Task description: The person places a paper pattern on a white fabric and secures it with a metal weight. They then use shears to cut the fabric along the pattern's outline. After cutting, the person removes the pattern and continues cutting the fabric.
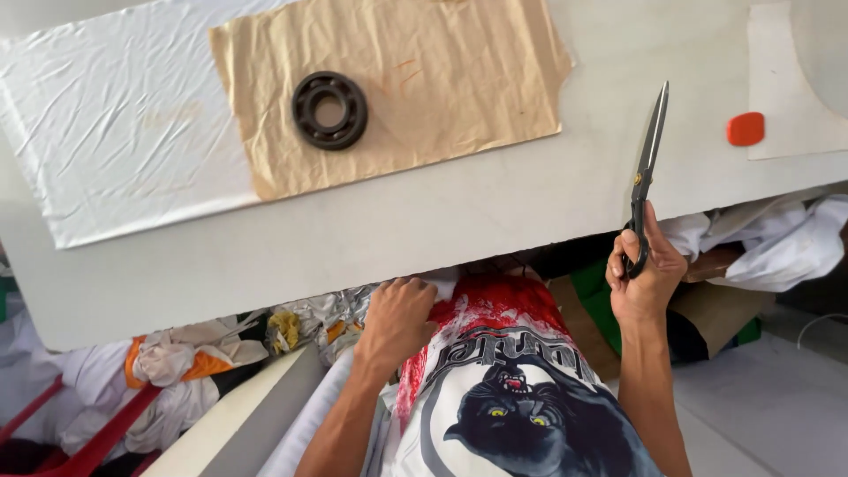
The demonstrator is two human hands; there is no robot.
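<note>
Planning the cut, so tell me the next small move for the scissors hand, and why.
Probably lower the scissors toward the table: the right hand holds them upright with blades closed, away from the brown paper pattern and white fabric. The left hand grips cloth below.

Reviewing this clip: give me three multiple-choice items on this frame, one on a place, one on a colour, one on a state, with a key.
1. Where does the black bearing ring lie?
A. on the brown paper pattern
B. on the white fabric
C. on the floor

2. What colour is the small block near the table's right end?
A. blue
B. orange-red
C. green

3. How are the scissors held in the right hand?
A. blades wide open
B. lying flat on the table
C. blades shut, pointing up

Key: 1 A, the ring sits on the paper; 2 B, it is plainly orange-red; 3 C, the blades form one closed point, raised above the hand.
</note>
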